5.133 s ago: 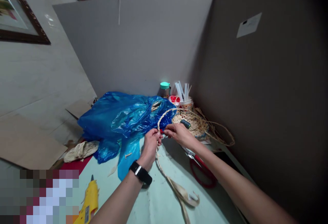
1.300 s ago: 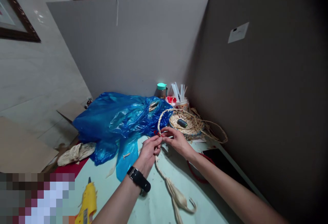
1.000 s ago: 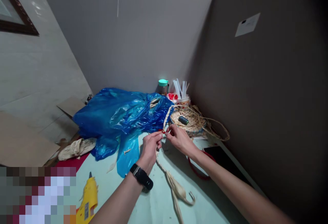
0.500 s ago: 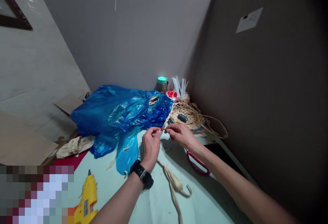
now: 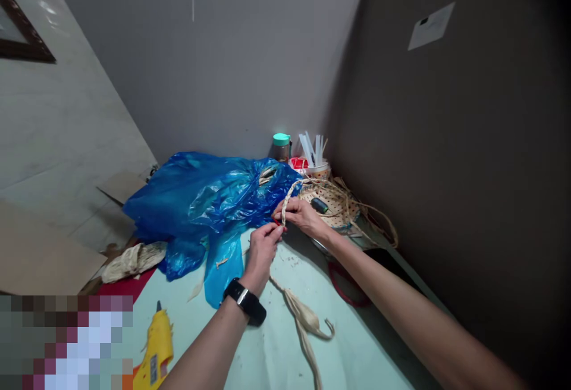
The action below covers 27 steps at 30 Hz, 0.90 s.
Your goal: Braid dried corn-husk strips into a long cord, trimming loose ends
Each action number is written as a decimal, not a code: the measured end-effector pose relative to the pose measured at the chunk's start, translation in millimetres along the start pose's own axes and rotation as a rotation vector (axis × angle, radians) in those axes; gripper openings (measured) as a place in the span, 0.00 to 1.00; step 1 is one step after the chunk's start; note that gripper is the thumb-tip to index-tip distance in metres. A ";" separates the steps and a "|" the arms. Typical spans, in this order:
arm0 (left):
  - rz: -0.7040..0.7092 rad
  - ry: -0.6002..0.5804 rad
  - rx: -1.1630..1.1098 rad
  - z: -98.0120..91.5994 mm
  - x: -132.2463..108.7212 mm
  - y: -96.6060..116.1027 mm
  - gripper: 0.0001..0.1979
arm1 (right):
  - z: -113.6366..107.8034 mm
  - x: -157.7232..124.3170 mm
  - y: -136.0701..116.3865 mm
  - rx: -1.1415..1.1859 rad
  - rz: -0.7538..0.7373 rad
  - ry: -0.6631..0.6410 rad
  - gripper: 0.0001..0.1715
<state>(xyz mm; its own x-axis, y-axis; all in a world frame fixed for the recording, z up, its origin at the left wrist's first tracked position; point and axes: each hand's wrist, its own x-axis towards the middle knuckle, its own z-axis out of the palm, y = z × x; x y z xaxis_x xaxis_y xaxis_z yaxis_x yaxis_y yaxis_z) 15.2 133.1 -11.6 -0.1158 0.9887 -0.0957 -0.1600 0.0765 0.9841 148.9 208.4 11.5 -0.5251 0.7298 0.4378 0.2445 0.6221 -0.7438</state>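
Observation:
My left hand (image 5: 262, 252), with a black watch on its wrist, is closed in a pinch at the lower end of a pale braided cord (image 5: 289, 192). Just above it my right hand (image 5: 304, 216) is closed too, its fingertips pulling a thin red string (image 5: 277, 220) beside the braid. Whether the string loops fully around the braid is hidden by the fingers. From there the braid curves up and back over a woven basket (image 5: 332, 214). Below the hands, loose pale fibre strands (image 5: 303, 315) trail across the table.
A blue plastic bag (image 5: 196, 200) covers the table's back left. A yellow glue gun (image 5: 156, 348) lies front left. Red-handled scissors (image 5: 343, 286) are partly under my right forearm. A dark thread spool (image 5: 319, 205) rests in the basket, with a cup of white sticks (image 5: 314, 155) behind.
My right hand has moved up and left across the braid, drawing the red string with it. My left hand stays nearly in place. The braid now arches higher.

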 end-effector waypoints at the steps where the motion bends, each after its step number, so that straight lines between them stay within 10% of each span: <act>1: -0.012 -0.014 -0.002 -0.4 0.1 0.5 0.10 | 2.9 1.5 -2.5 0.020 -0.015 -0.006 0.16; 12: 0.095 0.063 -0.014 10.0 -10.6 3.5 0.12 | -4.8 -34.8 -23.3 -0.226 0.206 0.234 0.13; 27: 0.056 -0.088 -0.013 10.0 -0.4 -3.4 0.06 | 23.5 -29.9 -29.5 -0.283 0.413 0.218 0.04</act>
<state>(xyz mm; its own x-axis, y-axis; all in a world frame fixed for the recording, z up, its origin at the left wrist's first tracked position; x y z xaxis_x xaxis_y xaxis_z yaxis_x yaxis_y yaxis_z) 25.6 133.7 -13.4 -0.0381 0.9989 -0.0264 -0.1683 0.0196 0.9855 138.2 161.6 8.5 -0.1652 0.9526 0.2554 0.6199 0.3017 -0.7244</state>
